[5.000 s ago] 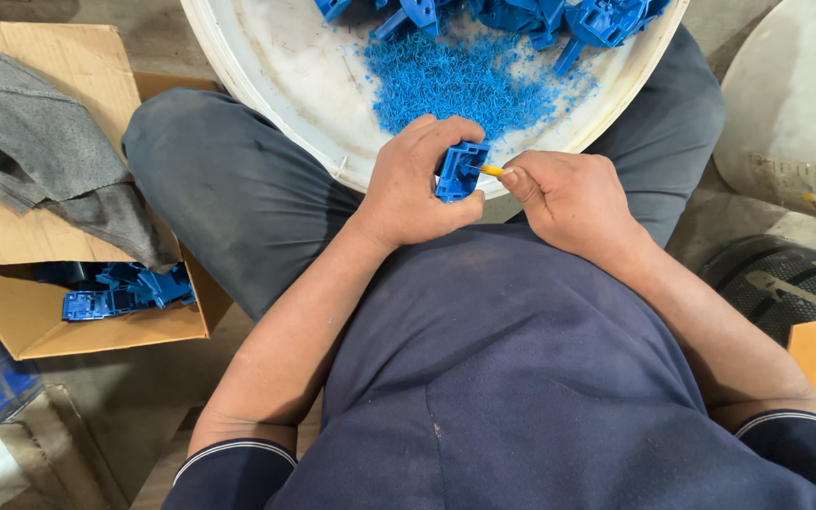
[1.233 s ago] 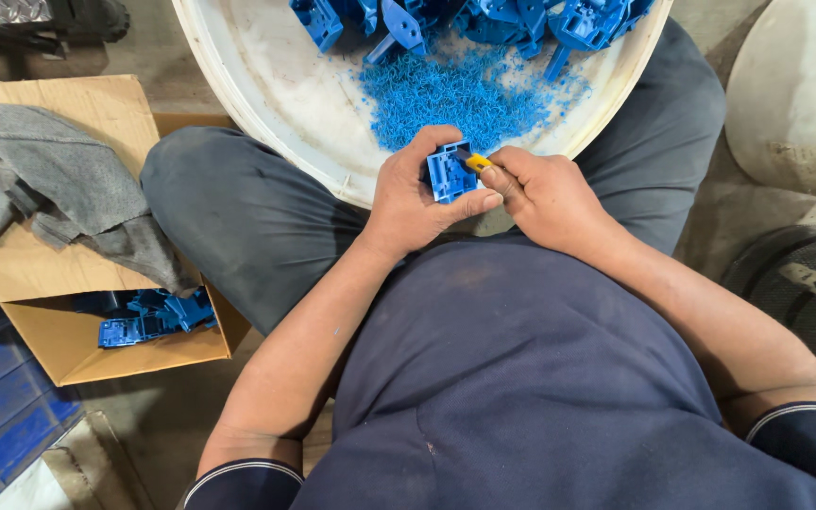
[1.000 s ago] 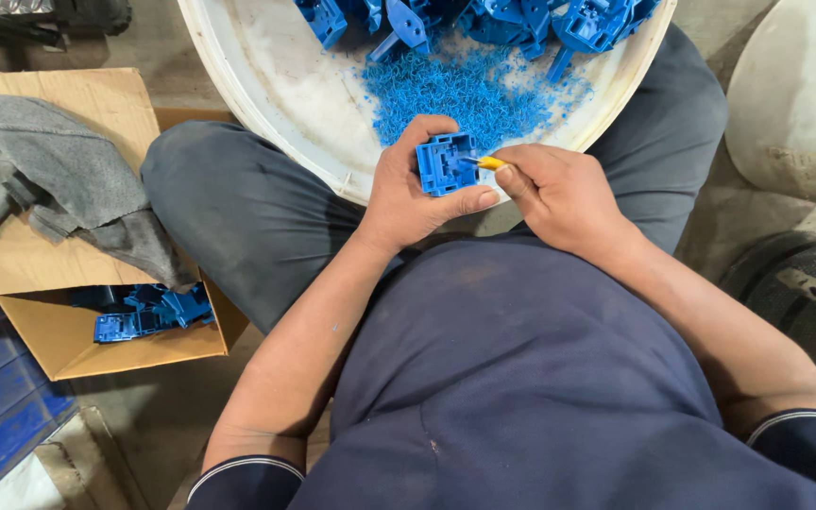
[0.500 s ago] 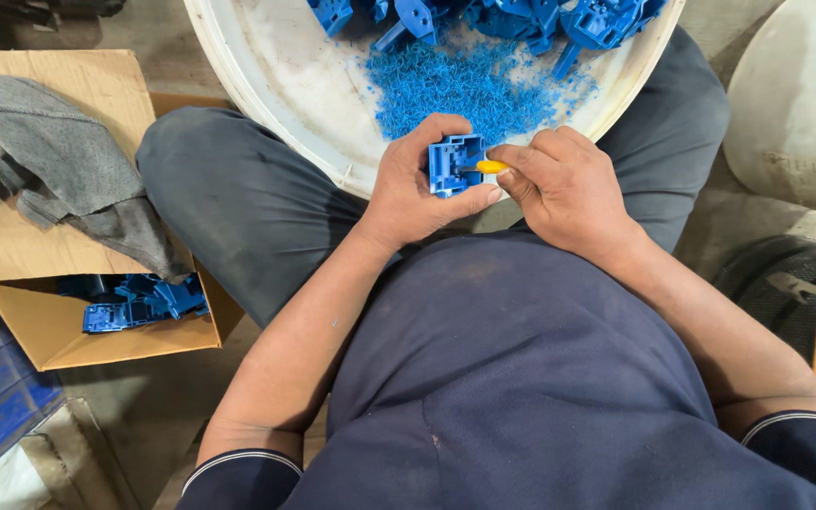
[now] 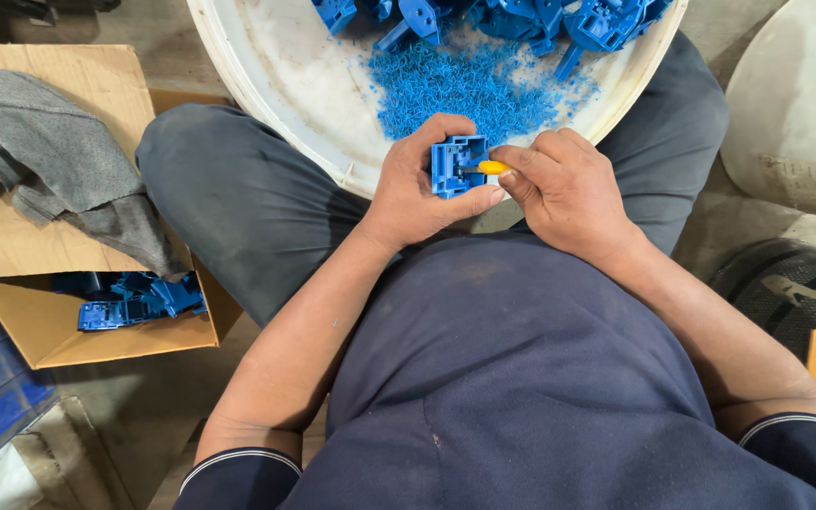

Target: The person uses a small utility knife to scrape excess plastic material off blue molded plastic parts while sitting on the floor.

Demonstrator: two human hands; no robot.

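Blue part (image 5: 456, 166) gripped in left hand (image 5: 417, 184) over basin (image 5: 276, 104); right hand (image 5: 569, 184) pinches yellow-handled tool (image 5: 491, 167) against it. Trimming step; next, steady strokes.

Two hands (image 5: 484, 189), one cardboard box (image 5: 49, 326)

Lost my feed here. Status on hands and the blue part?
Left hand gripping blue plastic part. Right hand holds yellow-handled tool against it. White basin of blue shavings just beyond; nothing blocking.
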